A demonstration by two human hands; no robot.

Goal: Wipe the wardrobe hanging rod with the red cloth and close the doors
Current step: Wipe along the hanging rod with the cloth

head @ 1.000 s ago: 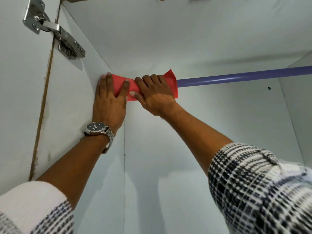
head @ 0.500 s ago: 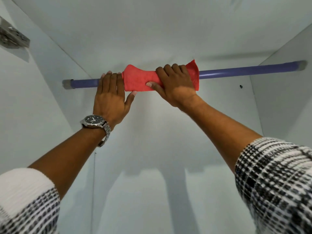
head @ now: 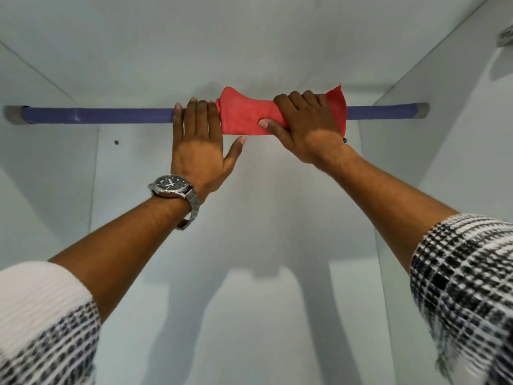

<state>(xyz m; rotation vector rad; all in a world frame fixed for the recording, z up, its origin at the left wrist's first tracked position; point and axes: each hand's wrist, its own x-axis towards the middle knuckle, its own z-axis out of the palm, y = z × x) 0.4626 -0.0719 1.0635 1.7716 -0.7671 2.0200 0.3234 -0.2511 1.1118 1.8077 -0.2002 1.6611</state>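
Note:
A purple hanging rod (head: 105, 115) runs across the top of the white wardrobe, from the left wall to the right wall. The red cloth (head: 244, 115) is wrapped around the rod right of its middle. My right hand (head: 308, 129) grips the cloth and the rod inside it, fingers curled over the top. My left hand (head: 200, 140), with a steel watch on the wrist, hooks its fingers over the bare rod just left of the cloth, thumb spread below the cloth's edge. The wardrobe doors are out of view.
White wardrobe walls close in on the left (head: 41, 176) and right (head: 458, 162), with the ceiling panel (head: 249, 37) just above the rod. Grey rod sockets sit at both ends (head: 423, 111). A small dark hole (head: 116, 142) marks the back panel.
Both hands and the cloth have slid rightwards along the rod, from the left wall corner to right of the middle. The view has swung right, so the left door hinge is gone from sight.

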